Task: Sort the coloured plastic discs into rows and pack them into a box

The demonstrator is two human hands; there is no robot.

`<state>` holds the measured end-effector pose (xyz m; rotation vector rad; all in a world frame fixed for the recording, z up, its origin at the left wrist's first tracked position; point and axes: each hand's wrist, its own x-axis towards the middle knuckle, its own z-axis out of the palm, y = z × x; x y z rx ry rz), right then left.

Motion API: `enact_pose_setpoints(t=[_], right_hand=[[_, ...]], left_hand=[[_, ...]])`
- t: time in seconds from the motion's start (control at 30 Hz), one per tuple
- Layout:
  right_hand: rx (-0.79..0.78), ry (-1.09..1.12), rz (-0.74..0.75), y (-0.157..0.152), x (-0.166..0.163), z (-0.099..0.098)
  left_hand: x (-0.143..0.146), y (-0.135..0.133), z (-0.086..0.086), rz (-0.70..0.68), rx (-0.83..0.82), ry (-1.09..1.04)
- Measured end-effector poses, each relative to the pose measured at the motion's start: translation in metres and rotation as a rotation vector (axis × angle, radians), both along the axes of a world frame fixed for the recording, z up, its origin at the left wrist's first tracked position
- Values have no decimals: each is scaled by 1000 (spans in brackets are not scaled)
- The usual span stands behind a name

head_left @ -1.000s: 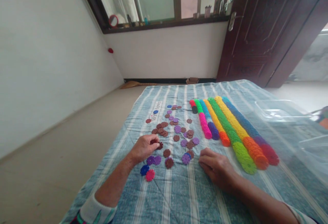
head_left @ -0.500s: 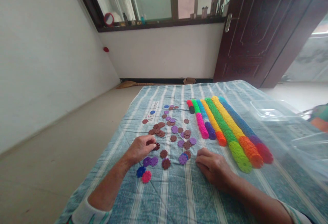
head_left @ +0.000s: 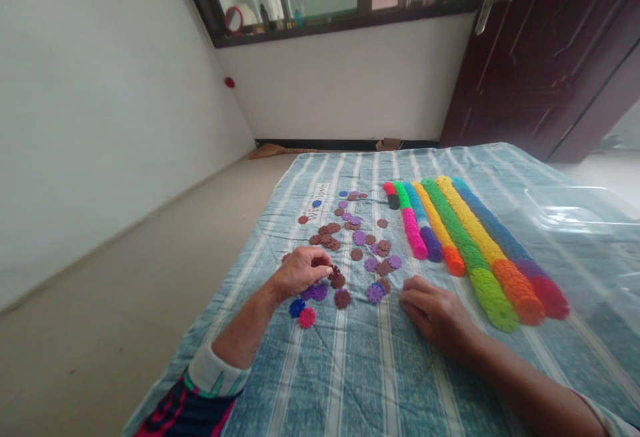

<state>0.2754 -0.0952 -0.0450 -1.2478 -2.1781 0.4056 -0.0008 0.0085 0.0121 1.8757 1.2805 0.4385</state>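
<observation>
Between the thumb and fingertips of my left hand [head_left: 304,270] is a dark brown notched plastic disc [head_left: 335,270], just above another brown disc [head_left: 339,281]. Purple discs [head_left: 320,292], a blue disc [head_left: 297,308] and a pink disc [head_left: 307,318] lie below that hand. My right hand [head_left: 437,310] rests on the cloth with its fingers curled together; whatever they hold, if anything, is hidden. Nearest to it lies a purple disc [head_left: 375,293] overlapping a blue and a brown one. Several more brown discs [head_left: 327,236] and purple discs [head_left: 359,238] are scattered farther up.
Long rows of overlapping discs, among them a green row [head_left: 463,244] and a yellow row [head_left: 475,234], lie to the right. Clear plastic containers [head_left: 575,214] stand at the right. A striped cloth [head_left: 360,384] covers the surface; beyond it are a wall and a door [head_left: 520,57].
The view has shifted, so the scene sits farther right and slightly higher. My left hand keeps its pinch on the brown disc, now closer to another brown one. My right hand stays curled on the cloth.
</observation>
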Motion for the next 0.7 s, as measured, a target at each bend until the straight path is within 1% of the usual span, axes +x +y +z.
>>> enact_pose_setpoints(t=[0.1, 0.27, 0.4, 0.53, 0.7], right_hand=[[2, 3, -1, 0, 0, 0], [-12, -13, -1, 0, 1, -2], [-10, -18, 10, 1, 2, -5], [12, -12, 5, 1, 2, -6], [12, -10, 7, 0, 3, -4]], left_hand=[[4, -2, -3, -50, 37, 78], [9, -4, -5, -110, 166, 269], [14, -8, -4, -139, 235, 350], [15, -9, -7, -121, 211, 309], [14, -8, -6, -57, 74, 149]])
